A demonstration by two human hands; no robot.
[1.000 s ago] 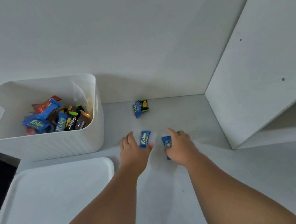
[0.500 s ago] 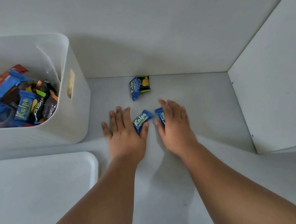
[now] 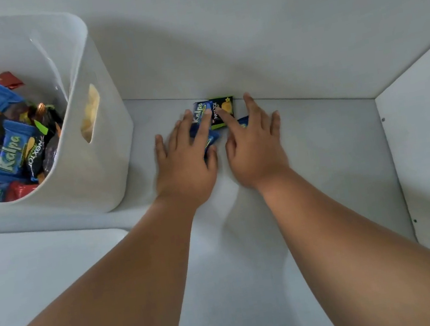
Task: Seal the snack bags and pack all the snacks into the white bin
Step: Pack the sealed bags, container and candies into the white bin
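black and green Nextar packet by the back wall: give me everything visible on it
The black and green Nextar packet is a small, roughly square, glossy wrapper. It is mostly black with a lime-green border, white "Nextar" lettering running sideways and a yellow picture on its face. It lies flat on the white surface, its far edge against the back wall. A blue Kalpa packet meets its left side. The right hand lays its index finger across the packet's lower right part. The left hand rests mostly on the blue packet.
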